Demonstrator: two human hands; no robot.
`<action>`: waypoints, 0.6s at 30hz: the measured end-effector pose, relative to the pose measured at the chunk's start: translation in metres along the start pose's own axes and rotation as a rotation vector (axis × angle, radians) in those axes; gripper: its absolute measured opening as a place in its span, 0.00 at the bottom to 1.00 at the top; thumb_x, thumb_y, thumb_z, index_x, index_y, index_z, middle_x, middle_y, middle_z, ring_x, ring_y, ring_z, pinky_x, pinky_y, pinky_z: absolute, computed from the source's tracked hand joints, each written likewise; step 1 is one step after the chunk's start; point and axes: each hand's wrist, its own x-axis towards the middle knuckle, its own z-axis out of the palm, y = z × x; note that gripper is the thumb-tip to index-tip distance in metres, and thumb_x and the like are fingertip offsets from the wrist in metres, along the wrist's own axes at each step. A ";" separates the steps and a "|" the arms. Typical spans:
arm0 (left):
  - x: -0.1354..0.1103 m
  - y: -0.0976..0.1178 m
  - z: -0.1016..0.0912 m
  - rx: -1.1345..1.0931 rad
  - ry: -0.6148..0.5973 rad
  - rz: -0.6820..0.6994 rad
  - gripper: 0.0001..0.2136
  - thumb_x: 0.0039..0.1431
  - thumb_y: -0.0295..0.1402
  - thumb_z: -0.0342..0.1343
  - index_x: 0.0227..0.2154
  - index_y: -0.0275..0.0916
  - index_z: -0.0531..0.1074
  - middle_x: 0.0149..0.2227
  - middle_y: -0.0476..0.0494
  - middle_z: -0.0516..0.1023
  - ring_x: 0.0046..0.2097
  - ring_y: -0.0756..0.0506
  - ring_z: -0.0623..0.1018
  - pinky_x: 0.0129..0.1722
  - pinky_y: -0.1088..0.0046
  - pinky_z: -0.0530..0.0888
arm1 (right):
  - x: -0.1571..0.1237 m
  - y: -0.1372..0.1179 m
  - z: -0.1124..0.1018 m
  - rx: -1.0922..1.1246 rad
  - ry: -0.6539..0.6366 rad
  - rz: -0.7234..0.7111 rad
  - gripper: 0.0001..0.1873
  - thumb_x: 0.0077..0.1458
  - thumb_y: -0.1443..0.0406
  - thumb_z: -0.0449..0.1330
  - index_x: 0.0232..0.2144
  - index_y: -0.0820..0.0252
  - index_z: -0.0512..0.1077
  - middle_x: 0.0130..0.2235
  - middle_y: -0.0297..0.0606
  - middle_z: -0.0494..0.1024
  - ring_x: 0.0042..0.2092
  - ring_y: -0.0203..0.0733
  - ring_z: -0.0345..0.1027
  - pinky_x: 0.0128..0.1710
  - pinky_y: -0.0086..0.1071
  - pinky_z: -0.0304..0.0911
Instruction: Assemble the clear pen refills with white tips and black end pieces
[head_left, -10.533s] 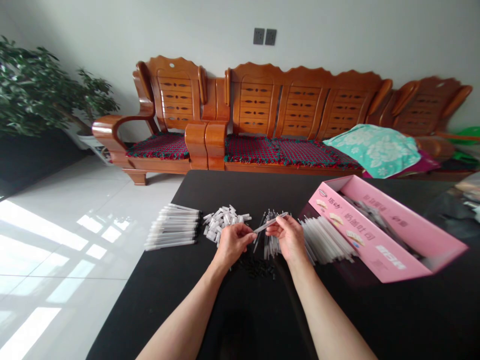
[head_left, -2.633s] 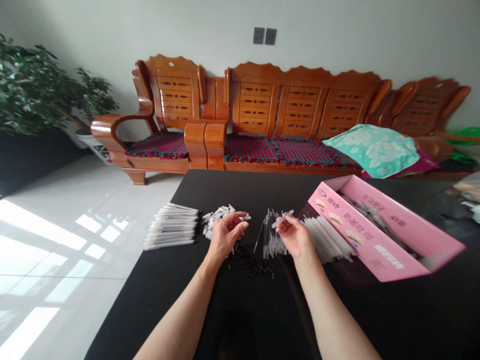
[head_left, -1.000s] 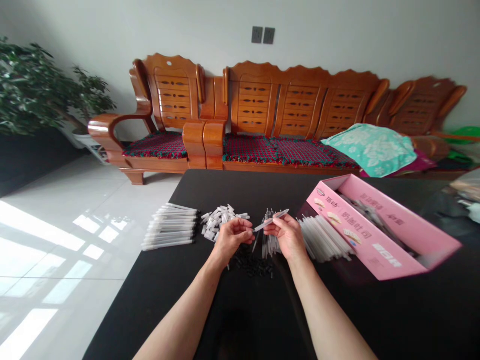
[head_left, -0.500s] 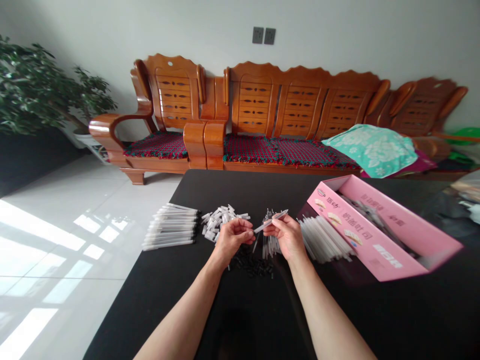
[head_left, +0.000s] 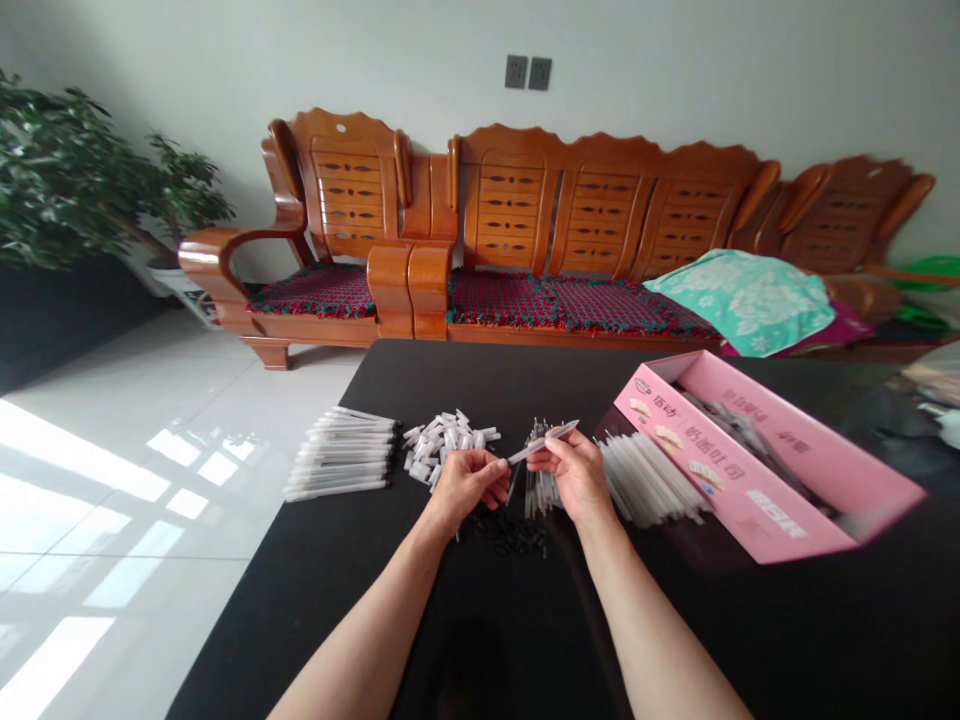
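My right hand (head_left: 576, 470) pinches a translucent white pen (head_left: 541, 442) near its middle, its pointed end tilted up to the right. At the pen's lower end, my left hand (head_left: 472, 485) is closed, thumb against fingers; whatever sits between them is hidden. Beneath both hands lies a pile of small black plugs (head_left: 517, 537). Behind my left hand is a heap of white pen caps (head_left: 435, 440). Thin pen refills (head_left: 541, 495) lie partly behind my right hand, and a stack of white pen barrels (head_left: 652, 480) rests to its right.
Capped white pens (head_left: 341, 455) lie in a row at the left of the black table (head_left: 480, 640). A pink box (head_left: 750, 470) holding more items stands at the right. Past the table are a wooden sofa (head_left: 510, 200) and a turquoise cloth (head_left: 750, 295).
My left thumb has straightened toward the pen's lower end and the fingers have curled under. The right hand and the pen have hardly moved.
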 end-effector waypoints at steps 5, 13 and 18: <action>0.002 -0.003 0.001 0.018 0.049 0.069 0.18 0.48 0.45 0.65 0.24 0.32 0.73 0.21 0.44 0.76 0.21 0.50 0.75 0.19 0.79 0.71 | 0.000 0.001 0.000 -0.019 -0.008 -0.003 0.12 0.43 0.65 0.70 0.31 0.60 0.72 0.27 0.38 0.82 0.25 0.42 0.77 0.24 0.32 0.75; 0.000 -0.003 0.005 0.172 0.155 0.181 0.09 0.51 0.36 0.64 0.28 0.34 0.74 0.20 0.45 0.76 0.21 0.49 0.75 0.22 0.76 0.73 | 0.000 0.002 0.000 -0.027 0.016 -0.008 0.12 0.43 0.64 0.71 0.30 0.61 0.72 0.25 0.37 0.81 0.24 0.42 0.77 0.23 0.31 0.75; -0.001 -0.002 0.005 0.167 0.135 0.208 0.13 0.51 0.40 0.65 0.31 0.34 0.75 0.21 0.45 0.77 0.22 0.48 0.76 0.22 0.76 0.73 | 0.001 0.001 0.000 -0.014 0.025 -0.002 0.13 0.43 0.63 0.71 0.29 0.61 0.72 0.24 0.37 0.81 0.23 0.42 0.77 0.23 0.31 0.75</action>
